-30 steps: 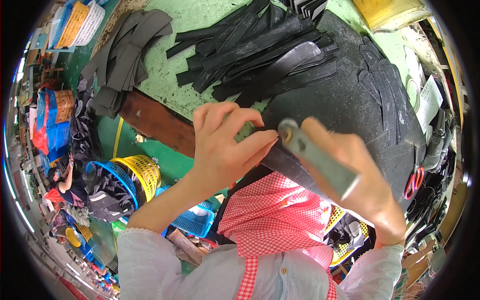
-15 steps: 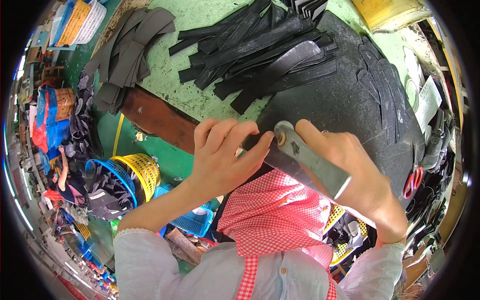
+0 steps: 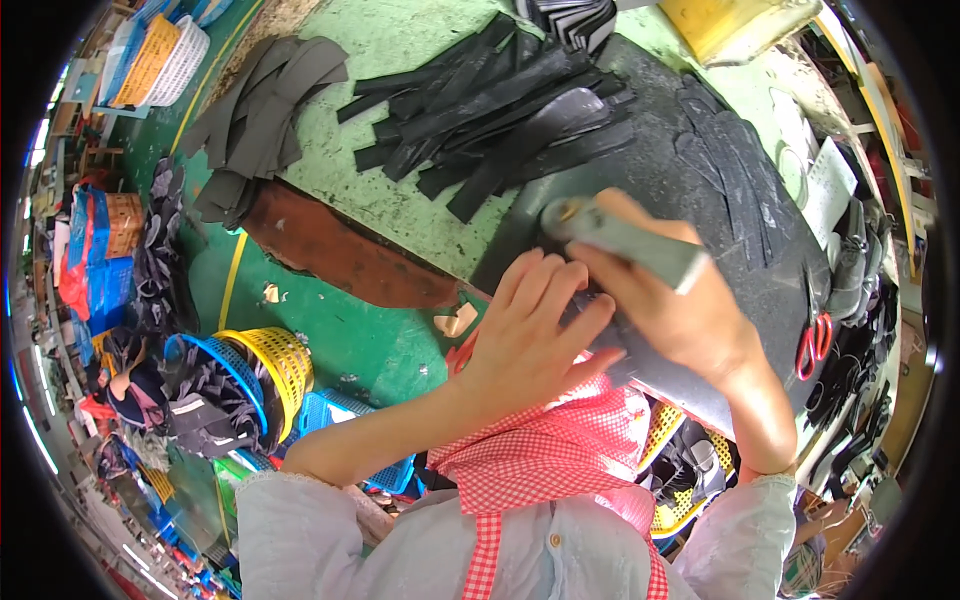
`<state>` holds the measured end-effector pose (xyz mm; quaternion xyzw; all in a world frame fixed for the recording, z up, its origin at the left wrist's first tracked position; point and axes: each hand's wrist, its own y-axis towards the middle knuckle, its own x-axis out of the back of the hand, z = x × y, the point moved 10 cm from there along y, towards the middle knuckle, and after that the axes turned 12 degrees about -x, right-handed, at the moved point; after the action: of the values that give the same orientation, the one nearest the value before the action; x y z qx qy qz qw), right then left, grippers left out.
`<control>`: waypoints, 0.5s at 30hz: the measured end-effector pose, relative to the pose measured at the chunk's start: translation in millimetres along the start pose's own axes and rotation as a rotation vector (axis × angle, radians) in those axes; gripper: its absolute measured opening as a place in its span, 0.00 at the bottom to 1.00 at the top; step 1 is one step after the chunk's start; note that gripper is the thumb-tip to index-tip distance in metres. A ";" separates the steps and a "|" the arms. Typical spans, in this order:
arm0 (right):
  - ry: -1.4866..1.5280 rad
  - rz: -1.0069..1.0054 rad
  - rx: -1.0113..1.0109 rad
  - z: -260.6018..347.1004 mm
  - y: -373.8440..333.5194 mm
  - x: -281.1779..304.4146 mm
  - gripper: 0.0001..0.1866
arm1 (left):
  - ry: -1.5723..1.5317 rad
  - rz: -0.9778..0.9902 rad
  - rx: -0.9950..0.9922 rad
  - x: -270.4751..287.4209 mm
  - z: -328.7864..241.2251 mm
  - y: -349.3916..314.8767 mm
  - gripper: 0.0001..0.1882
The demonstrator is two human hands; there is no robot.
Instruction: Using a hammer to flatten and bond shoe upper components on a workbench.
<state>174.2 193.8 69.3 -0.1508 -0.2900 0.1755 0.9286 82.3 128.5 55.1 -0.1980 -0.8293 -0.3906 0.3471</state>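
Observation:
My right hand (image 3: 685, 315) is wrapped round a hammer with a grey metal head (image 3: 640, 246), held over the near left part of a black work board (image 3: 640, 95). Motion blurs the hammer and those fingers. Just left of it, my left hand (image 3: 530, 335) reaches over the board's near edge with its fingers bent but apart; nothing shows in it. Whatever lies under its fingertips is hidden. Beyond both hands, a loose heap of black strips (image 3: 500, 110) lies across the board and the pale green tabletop (image 3: 345, 160).
Dark grey curved pieces (image 3: 270, 105) are stacked at far left, above a reddish-brown panel (image 3: 340, 250). More black strips (image 3: 735, 165) and red-handled scissors (image 3: 814, 345) lie on the right. Baskets, one yellow (image 3: 280, 365), stand on the floor at left.
My left hand has moved right and slightly down, beneath the hammer. My right hand has raised and shifted the hammer slightly left. The black piece seen at the near edge no longer shows.

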 end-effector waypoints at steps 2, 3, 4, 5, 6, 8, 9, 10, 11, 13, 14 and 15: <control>0.010 -0.121 0.085 -0.8 -16.5 31.4 0.09 | -0.089 0.018 -0.027 -11.3 6.3 1.5 0.20; -0.018 -0.174 0.069 -6.1 -23.1 43.4 0.10 | -0.137 0.012 -0.057 -13.0 11.3 -2.5 0.20; 0.064 -0.204 -0.193 -35.5 -32.9 52.7 0.11 | -0.194 0.027 -0.060 -14.3 17.9 -7.1 0.19; 0.065 -0.227 -0.199 -45.7 -42.5 57.9 0.11 | -0.138 0.026 0.004 -4.8 22.0 -6.0 0.21; 0.154 -0.242 -0.215 -64.1 -49.7 59.9 0.12 | -0.082 0.025 0.069 5.6 20.2 -1.7 0.22; 0.268 -0.248 -0.226 -86.9 -60.6 57.2 0.15 | 0.110 0.038 0.263 15.9 26.9 -0.2 0.32; 0.275 -0.259 -0.227 -92.6 -66.4 55.2 0.15 | 0.149 0.052 0.243 13.7 25.0 2.2 0.32; 0.301 -0.261 -0.202 -93.9 -70.2 52.9 0.16 | 0.192 0.064 0.226 11.8 24.0 4.7 0.32; 0.326 -0.263 -0.177 -93.7 -73.6 51.5 0.17 | 0.154 0.076 0.170 4.9 19.2 8.2 0.31; 0.359 -0.240 -0.236 -88.8 -78.9 52.9 0.21 | 0.052 0.116 0.067 -9.1 8.6 13.7 0.25; 0.357 -0.228 -0.295 -90.7 -79.8 52.0 0.23 | 0.013 0.138 0.038 -15.7 3.7 14.7 0.24; 0.355 -0.215 -0.355 -96.4 -81.7 51.6 0.24 | 0.007 0.141 0.039 -14.6 3.2 18.2 0.21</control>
<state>290.5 124.9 49.7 -0.3078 -0.1631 -0.0068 0.9374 101.8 141.5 52.2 -0.2476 -0.8197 -0.3496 0.3804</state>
